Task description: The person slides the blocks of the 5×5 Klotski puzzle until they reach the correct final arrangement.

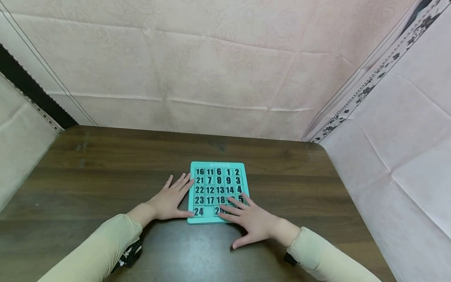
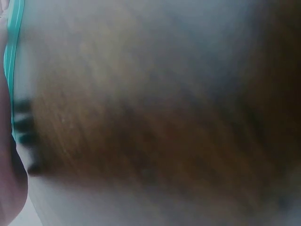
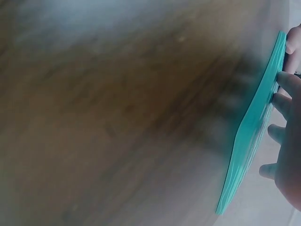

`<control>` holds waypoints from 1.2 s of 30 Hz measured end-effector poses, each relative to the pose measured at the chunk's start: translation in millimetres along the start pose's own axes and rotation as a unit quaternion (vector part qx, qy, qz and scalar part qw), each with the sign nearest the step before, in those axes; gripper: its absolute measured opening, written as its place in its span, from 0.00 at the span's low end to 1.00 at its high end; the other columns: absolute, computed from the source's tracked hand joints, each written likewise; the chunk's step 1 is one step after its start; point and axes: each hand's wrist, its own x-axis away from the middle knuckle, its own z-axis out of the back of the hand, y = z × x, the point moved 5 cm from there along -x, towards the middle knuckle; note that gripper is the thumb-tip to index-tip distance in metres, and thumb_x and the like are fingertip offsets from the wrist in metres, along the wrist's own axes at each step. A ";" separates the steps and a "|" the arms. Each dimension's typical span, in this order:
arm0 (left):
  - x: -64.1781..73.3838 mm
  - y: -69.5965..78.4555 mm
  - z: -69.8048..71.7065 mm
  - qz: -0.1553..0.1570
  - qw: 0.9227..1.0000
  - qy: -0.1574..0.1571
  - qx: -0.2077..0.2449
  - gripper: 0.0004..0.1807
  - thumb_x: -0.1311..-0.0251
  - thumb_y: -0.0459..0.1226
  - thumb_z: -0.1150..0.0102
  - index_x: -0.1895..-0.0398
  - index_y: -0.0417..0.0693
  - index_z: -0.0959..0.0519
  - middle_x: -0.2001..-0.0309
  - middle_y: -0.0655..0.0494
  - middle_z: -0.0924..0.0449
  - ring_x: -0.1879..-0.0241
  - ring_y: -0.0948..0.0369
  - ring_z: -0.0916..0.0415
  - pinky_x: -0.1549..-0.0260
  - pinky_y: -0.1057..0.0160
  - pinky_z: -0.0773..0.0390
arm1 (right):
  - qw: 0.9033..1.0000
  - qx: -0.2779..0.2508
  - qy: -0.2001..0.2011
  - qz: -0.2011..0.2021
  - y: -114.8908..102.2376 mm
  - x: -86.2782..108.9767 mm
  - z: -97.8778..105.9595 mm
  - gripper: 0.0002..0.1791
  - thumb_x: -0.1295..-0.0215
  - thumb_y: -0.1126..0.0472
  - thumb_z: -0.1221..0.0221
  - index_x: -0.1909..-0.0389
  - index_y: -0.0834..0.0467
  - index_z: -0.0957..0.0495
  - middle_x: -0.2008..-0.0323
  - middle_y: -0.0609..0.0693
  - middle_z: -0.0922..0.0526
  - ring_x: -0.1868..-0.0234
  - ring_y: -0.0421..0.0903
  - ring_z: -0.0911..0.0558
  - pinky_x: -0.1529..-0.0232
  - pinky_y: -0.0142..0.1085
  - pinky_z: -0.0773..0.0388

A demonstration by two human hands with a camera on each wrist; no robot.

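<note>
A teal number sliding puzzle (image 1: 209, 212) lies flat on the table, with rows of black-numbered tiles and a gap in its bottom row beside the 24 tile. My left hand (image 1: 169, 201) spreads along its left side, fingertips at the edge and thumb at the lower-left corner. From the right, my right hand (image 1: 255, 222) reaches over the lower-right tiles with straight, spread fingers, hiding some numbers; its thumb lies off the board. In the right wrist view the puzzle's side (image 3: 251, 125) appears edge-on beside the fingers. The left wrist view catches only a strip of the teal edge (image 2: 13, 37).
The dark wooden table (image 1: 116, 168) extends around the puzzle. A pale patterned cloth (image 1: 211, 70) hangs behind its back edge, with white cloth (image 1: 398, 156) at the right and more (image 1: 21, 145) at the left. Dark bands (image 1: 132, 252) show at both wrists.
</note>
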 end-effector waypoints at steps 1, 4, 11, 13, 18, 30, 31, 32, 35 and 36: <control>0.1 0.2 0.2 0.000 1.000 0.000 0.001 0.59 0.53 0.72 0.51 0.26 0.44 0.53 0.25 0.47 0.62 0.26 0.48 0.63 0.32 0.38 0.62 | 1.000 -0.002 0.001 -0.001 1.0 1.3 -0.2 0.46 0.43 0.27 0.53 0.27 0.43 0.52 0.26 0.44 0.50 0.25 0.52 0.54 0.32 0.61 0.58; 0.4 0.4 0.4 -0.001 1.000 0.001 0.000 0.59 0.53 0.72 0.51 0.26 0.45 0.54 0.25 0.47 0.62 0.26 0.48 0.63 0.32 0.38 0.62 | 1.000 -0.005 0.005 0.001 2.8 4.1 0.1 0.46 0.43 0.28 0.52 0.27 0.43 0.51 0.26 0.44 0.50 0.25 0.52 0.53 0.32 0.62 0.58; 0.1 0.2 0.4 -0.002 1.000 -0.001 0.005 0.59 0.52 0.71 0.50 0.26 0.44 0.54 0.25 0.46 0.62 0.26 0.48 0.63 0.32 0.38 0.63 | 1.000 -0.008 0.012 0.006 1.5 2.9 2.6 0.47 0.43 0.28 0.52 0.27 0.45 0.51 0.26 0.45 0.49 0.25 0.52 0.52 0.32 0.61 0.56; 0.1 -0.1 0.2 -0.002 1.000 -0.001 0.005 0.59 0.53 0.71 0.50 0.26 0.44 0.53 0.25 0.45 0.61 0.26 0.48 0.63 0.32 0.38 0.62 | 1.000 -0.006 0.017 0.009 -0.3 -0.3 3.8 0.47 0.43 0.28 0.52 0.27 0.46 0.51 0.26 0.45 0.48 0.25 0.52 0.51 0.32 0.61 0.56; -0.2 -1.3 -0.4 -0.001 1.000 -0.004 0.000 0.59 0.53 0.72 0.51 0.26 0.44 0.54 0.25 0.46 0.61 0.26 0.48 0.63 0.32 0.38 0.62 | 1.000 0.019 0.015 0.012 -6.2 -13.3 6.0 0.48 0.44 0.26 0.53 0.26 0.46 0.52 0.26 0.45 0.50 0.25 0.50 0.52 0.30 0.59 0.57; 1.0 -2.0 3.3 -0.012 1.000 -0.017 -0.002 0.61 0.55 0.73 0.49 0.26 0.45 0.55 0.25 0.47 0.62 0.26 0.48 0.63 0.33 0.36 0.65 | 0.998 0.054 -0.004 0.030 -22.5 -44.1 3.7 0.49 0.44 0.24 0.57 0.26 0.43 0.59 0.25 0.43 0.56 0.24 0.49 0.57 0.30 0.60 0.59; 1.1 -2.0 3.2 -0.012 1.000 -0.017 -0.004 0.61 0.55 0.73 0.50 0.26 0.45 0.55 0.25 0.47 0.62 0.26 0.48 0.63 0.33 0.37 0.64 | 0.998 0.055 -0.002 0.033 -23.3 -45.0 3.1 0.49 0.44 0.24 0.57 0.26 0.43 0.59 0.25 0.42 0.56 0.24 0.49 0.57 0.30 0.60 0.59; 1.0 -2.1 3.0 -0.013 1.000 -0.016 -0.003 0.61 0.55 0.73 0.50 0.26 0.45 0.55 0.25 0.46 0.62 0.26 0.48 0.63 0.33 0.36 0.64 | 0.998 0.057 0.000 0.036 -23.7 -45.5 2.7 0.49 0.44 0.24 0.57 0.26 0.42 0.59 0.25 0.42 0.56 0.24 0.49 0.57 0.30 0.60 0.59; 0.8 -2.6 2.4 -0.011 1.000 -0.017 -0.006 0.61 0.55 0.73 0.50 0.26 0.46 0.55 0.25 0.47 0.63 0.26 0.48 0.64 0.33 0.37 0.64 | 0.998 0.056 0.002 0.037 -22.9 -44.8 2.6 0.49 0.43 0.24 0.58 0.26 0.42 0.58 0.26 0.41 0.55 0.24 0.49 0.57 0.30 0.60 0.59; 0.7 -2.8 2.4 -0.012 1.000 -0.016 -0.005 0.61 0.55 0.73 0.50 0.26 0.46 0.55 0.25 0.47 0.63 0.26 0.48 0.63 0.33 0.37 0.64 | 0.998 0.054 0.001 0.036 -22.4 -44.2 3.1 0.48 0.43 0.24 0.57 0.26 0.42 0.58 0.26 0.41 0.55 0.24 0.49 0.57 0.30 0.60 0.59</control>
